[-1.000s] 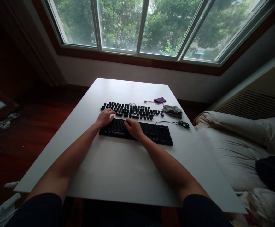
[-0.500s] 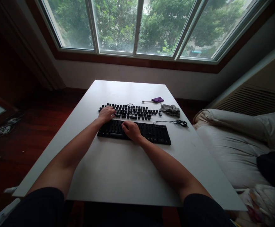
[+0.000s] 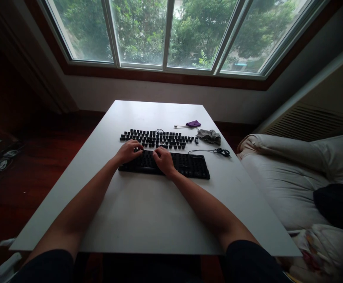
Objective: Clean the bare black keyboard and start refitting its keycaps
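A black keyboard (image 3: 186, 165) lies across the white table before me. Beyond it, loose black keycaps (image 3: 174, 138) are spread in rows. My left hand (image 3: 128, 152) is over the keyboard's upper left part, thumb and fingers pinched around what looks like a small black keycap. Over the middle of the keyboard, my right hand (image 3: 163, 160) rests with its fingers curled in. Anything inside those curled fingers is hidden. The two hands are close together but apart.
A coiled black cable (image 3: 222, 151) runs from the keyboard to the right. Behind it lie a crumpled grey cloth (image 3: 209, 136), a purple cloth (image 3: 193, 124) and a thin white stick (image 3: 179, 126). A pale sofa (image 3: 273, 181) stands beyond the table's right edge.
My left hand has come from the left end of the loose keycaps down over the keyboard, closer to my right hand. The right hand stays at about the same spot on the keyboard.
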Demonstrator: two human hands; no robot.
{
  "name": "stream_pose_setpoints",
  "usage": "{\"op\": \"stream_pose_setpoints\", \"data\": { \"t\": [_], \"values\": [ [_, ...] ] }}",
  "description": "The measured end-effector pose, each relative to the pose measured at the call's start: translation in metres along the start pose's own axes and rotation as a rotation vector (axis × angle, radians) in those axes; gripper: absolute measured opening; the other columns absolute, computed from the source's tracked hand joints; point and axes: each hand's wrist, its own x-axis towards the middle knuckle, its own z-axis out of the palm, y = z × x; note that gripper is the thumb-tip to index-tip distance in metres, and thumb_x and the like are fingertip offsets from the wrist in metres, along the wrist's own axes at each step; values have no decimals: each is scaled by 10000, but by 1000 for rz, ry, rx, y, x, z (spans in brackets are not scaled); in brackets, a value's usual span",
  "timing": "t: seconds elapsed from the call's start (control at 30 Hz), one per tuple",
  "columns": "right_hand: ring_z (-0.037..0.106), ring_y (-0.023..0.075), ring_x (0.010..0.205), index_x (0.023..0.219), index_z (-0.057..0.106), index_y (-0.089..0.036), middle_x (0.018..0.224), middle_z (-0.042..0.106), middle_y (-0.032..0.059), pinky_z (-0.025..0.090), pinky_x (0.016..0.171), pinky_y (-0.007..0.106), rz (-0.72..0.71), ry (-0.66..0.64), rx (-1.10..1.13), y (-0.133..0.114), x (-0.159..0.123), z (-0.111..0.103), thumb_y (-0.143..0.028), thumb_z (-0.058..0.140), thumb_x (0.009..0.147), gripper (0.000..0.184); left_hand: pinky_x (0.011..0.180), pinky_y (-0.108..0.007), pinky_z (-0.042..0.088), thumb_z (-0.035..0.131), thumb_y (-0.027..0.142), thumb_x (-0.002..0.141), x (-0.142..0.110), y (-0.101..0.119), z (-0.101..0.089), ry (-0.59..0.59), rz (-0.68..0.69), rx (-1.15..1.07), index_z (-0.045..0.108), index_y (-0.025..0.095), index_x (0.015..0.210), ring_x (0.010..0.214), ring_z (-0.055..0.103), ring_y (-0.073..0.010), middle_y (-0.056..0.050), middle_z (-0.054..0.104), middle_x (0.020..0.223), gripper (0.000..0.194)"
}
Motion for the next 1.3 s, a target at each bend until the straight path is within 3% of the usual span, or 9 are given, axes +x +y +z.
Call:
{"op": "stream_pose_setpoints", "data": {
  "t": [0.13,0.3,0.47,0.73,1.0,1.3],
  "values": [
    [555,180,759,763,608,-218,784,619,17,399,736,296,60,47,47,3,0,-1,-348,516,958,252,834,-356,474,642,363,858,-9,19,-5,-193,120,-37,757,248,964,933,603,-237,-51,685,954,194],
    [550,178,754,753,604,-219,780,621,14,398,724,293,81,67,69,4,0,-3,-365,515,952,263,855,-365,464,642,361,857,-6,39,-8,-278,168,-24,766,259,948,935,612,-248,-52,698,923,185],
    [545,173,750,743,593,-216,774,610,11,395,727,293,85,84,90,4,0,-5,-352,513,948,259,853,-360,458,635,362,862,-7,40,-4,-338,174,-49,787,275,924,928,614,-251,-50,711,913,186],
    [540,173,745,736,593,-214,767,603,9,389,726,297,70,82,108,6,0,-3,-340,513,943,255,877,-368,451,654,361,828,-7,42,-6,-328,181,-88,785,265,871,882,619,-244,-56,705,876,168],
    [555,180,760,751,609,-220,794,633,18,410,744,302,72,59,104,6,2,1,-342,514,945,249,843,-389,435,665,271,798,-5,49,-7,-304,230,4,742,255,795,849,603,-250,-59,691,845,79],
    [555,177,747,752,609,-219,789,629,18,404,736,302,57,54,92,6,2,1,-348,506,948,257,863,-402,432,688,284,785,-6,52,-8,-294,232,70,713,248,779,898,607,-272,-67,688,865,43]
  ]
}}
